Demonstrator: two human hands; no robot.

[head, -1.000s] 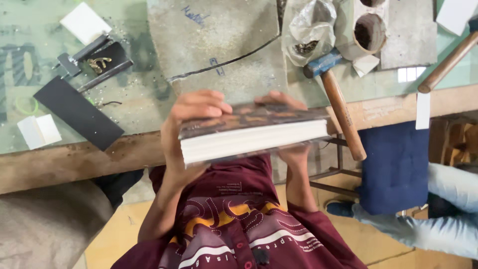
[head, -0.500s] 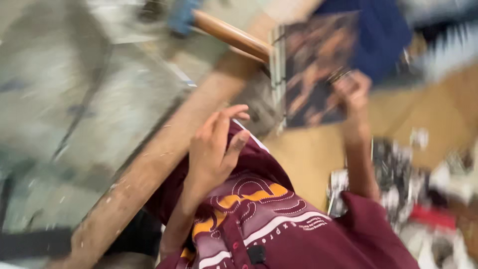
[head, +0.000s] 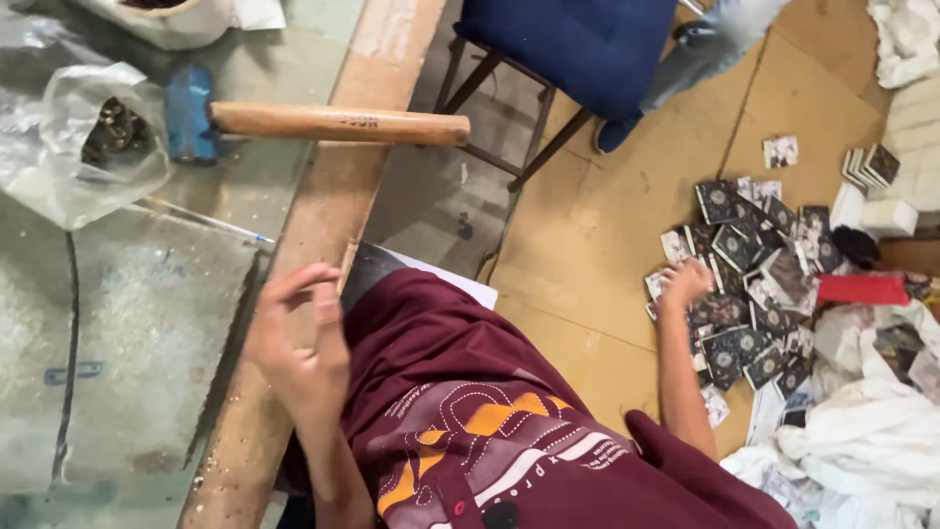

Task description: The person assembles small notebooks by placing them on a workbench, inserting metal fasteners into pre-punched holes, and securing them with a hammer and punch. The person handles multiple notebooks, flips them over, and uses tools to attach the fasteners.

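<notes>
Head view: left hand (head: 299, 343) hovers empty, fingers loosely spread, over the wooden bench edge (head: 294, 294). Right hand (head: 685, 282) reaches down, fingers curled onto glossy dark booklets (head: 744, 294) scattered over the cardboard floor (head: 587, 235).

Hammer (head: 294, 122): smooth varnished wood handle, blue-painted metal head, paint dull. Tabletop (head: 127, 323): worn greenish sheet, scratched and matt, edged by a rough bare wooden rail (head: 294, 294). Plastic bag (head: 88, 147): thin, clear, crinkled, slight sheen. Chair (head: 568, 44): navy matt cloth seat, dark metal legs. Floor (head: 607, 245): matt tan board, scuffed. Booklets (head: 744, 284) under right hand (head: 685, 284): glossy printed paper covers. White cloth heap (head: 862, 441): soft, wrinkled.
</notes>
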